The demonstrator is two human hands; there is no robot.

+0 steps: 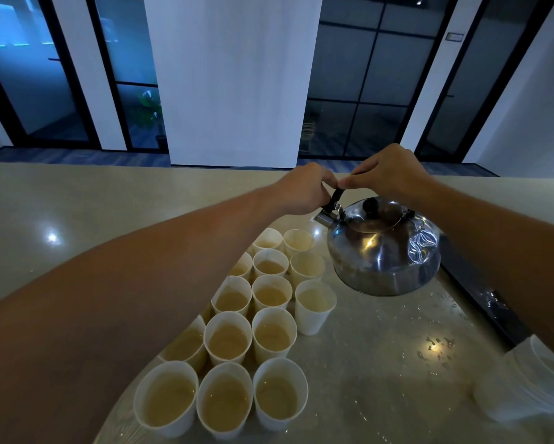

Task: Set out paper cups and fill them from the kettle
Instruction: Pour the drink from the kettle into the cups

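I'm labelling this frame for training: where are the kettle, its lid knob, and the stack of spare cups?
kettle (384, 251): head view, on its shiny steel body.
lid knob (370, 205): head view, on the black knob's top.
stack of spare cups (522, 382): head view, on the stack's white side.

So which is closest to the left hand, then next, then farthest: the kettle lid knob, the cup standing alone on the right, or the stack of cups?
From the left hand:
1. Lid knob, just right of it, on the kettle.
2. Lone cup, below, right of the rows.
3. Cup stack, lower right corner.
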